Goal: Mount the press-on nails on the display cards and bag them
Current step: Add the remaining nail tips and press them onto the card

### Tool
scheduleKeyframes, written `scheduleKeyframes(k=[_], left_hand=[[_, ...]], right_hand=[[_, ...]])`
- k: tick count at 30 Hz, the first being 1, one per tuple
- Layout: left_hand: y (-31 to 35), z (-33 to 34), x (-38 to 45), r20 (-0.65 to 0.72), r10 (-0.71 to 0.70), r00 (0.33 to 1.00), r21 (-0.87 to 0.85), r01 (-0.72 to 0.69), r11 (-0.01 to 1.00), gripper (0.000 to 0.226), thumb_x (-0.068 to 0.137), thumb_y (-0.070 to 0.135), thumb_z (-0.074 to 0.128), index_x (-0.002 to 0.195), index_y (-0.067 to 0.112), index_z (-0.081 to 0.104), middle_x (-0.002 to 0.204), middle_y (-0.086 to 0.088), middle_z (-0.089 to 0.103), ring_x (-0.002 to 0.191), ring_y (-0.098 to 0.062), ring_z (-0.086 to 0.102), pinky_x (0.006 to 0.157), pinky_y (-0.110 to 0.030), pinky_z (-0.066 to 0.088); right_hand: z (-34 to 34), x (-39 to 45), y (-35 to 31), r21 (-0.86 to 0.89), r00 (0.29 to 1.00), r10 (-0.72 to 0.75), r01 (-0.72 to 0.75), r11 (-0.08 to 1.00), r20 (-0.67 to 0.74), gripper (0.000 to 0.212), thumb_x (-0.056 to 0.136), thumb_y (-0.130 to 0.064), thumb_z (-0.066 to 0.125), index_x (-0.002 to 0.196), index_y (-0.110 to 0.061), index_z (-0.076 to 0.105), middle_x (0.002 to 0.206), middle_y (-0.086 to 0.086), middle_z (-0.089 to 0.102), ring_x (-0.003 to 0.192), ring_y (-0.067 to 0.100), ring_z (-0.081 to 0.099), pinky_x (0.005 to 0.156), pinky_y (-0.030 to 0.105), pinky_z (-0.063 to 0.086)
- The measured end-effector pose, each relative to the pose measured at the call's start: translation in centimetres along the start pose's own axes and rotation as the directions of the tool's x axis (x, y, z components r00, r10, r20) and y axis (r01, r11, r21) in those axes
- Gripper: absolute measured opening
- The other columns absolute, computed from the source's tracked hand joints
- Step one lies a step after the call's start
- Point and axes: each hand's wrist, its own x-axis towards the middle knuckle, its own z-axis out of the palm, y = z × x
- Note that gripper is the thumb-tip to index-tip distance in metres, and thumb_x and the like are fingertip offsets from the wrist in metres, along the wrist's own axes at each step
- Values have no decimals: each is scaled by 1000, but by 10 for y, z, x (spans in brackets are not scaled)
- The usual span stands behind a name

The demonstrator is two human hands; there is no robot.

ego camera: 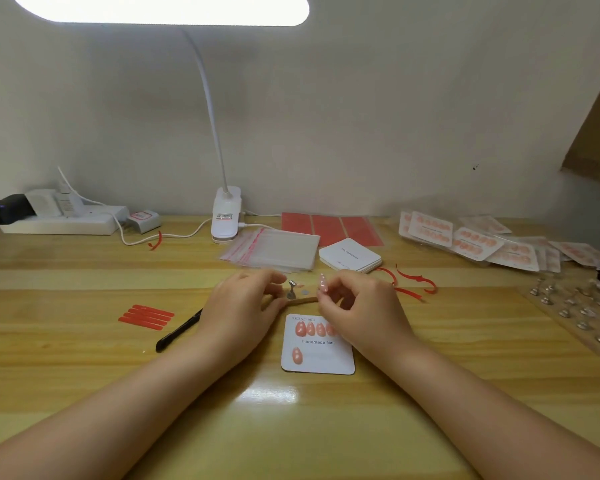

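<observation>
Holding: right hand (357, 299) pinches small pink glossy press-on nail (323, 283), centre frame.
Handling: light, stiff, slippery; grip its edges.
Left hand (243, 299): curled; contents unclear.

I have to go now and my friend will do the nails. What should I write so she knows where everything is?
Left hand: steadies the little strip with the metal nail stand.
Right hand: pinches one pink nail.
Display card, front centre: a top row of nails partly hidden by the right hand, one nail in the bottom row.
Empty bags and blank cards behind the hands; finished packs far right.
Left: fill the bottom row, then bag the card.
</observation>
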Motion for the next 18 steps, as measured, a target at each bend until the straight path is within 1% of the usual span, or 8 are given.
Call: scheduleKeyframes(k=[3, 6, 8, 9, 10, 12, 15, 18], left_hand=[[4, -2, -2, -90, 68, 994, 22, -66, 998, 42, 89, 25, 67, 130, 24, 58, 115, 6, 67, 113, -16, 57, 93, -39, 47], [13, -6, -5, -199, 181, 963, -66, -198, 978, 38, 85, 23, 72, 122, 19, 63, 110, 7, 68, 106, -16, 59, 88, -42, 50], [18, -7, -8, -197, 243, 950, -102, -266, 959, 37, 82, 27, 74, 116, 18, 65, 103, 8, 70, 99, -16, 62, 84, -42, 51], [20, -6, -9, -188, 273, 943, -94, -294, 951, 36, 80, 27, 75, 113, 17, 67, 100, 7, 71, 96, -18, 64, 82, -44, 51], [20, -5, -10, -186, 296, 937, -80, -315, 946, 34, 79, 26, 76, 110, 15, 69, 97, 6, 72, 94, -20, 66, 79, -47, 52], [19, -5, -10, -204, 310, 929, -60, -328, 943, 31, 77, 24, 78, 106, 15, 71, 94, 7, 72, 90, -21, 67, 76, -48, 53], [19, -6, -9, -231, 311, 922, -50, -331, 942, 32, 77, 25, 77, 107, 16, 70, 96, 9, 71, 88, -17, 65, 74, -45, 54], [19, -5, -10, -232, 339, 912, -30, -355, 934, 33, 77, 18, 81, 108, 13, 69, 96, 8, 71, 87, -17, 66, 73, -45, 54]], right_hand=[[1, 0, -1, 64, 1000, 4, -3, 998, -21, 10, 82, -11, 68, 78, -19, 70, 66, -12, 65, 62, 8, 63, 63, 26, 52], [2, -1, -2, 100, 1000, -7, 9, 995, -19, 10, 82, -10, 71, 80, -18, 74, 64, -10, 66, 61, 10, 64, 63, 29, 53], [3, -3, -3, 127, 999, -33, 34, 991, -10, 8, 82, -10, 72, 84, -16, 77, 68, -7, 69, 64, 10, 63, 63, 25, 52], [3, -3, -4, 126, 999, -49, 49, 991, -5, 9, 83, -10, 72, 86, -16, 78, 71, -6, 69, 66, 9, 62, 63, 22, 50], [3, -4, -5, 115, 998, -67, 67, 991, -3, 9, 83, -10, 73, 87, -16, 78, 73, -5, 70, 68, 9, 61, 64, 20, 49], [3, -4, -5, 88, 995, -99, 99, 991, -8, 8, 84, -10, 72, 87, -15, 78, 73, -4, 69, 69, 9, 60, 63, 19, 47], [2, -4, -6, 75, 992, -124, 124, 989, -13, 8, 84, -9, 73, 88, -15, 78, 72, -7, 67, 68, 4, 58, 62, 12, 42], [2, -4, -6, 67, 991, -131, 131, 989, -14, 10, 83, -9, 75, 90, -13, 78, 74, -10, 65, 64, -5, 55, 64, 6, 39]])
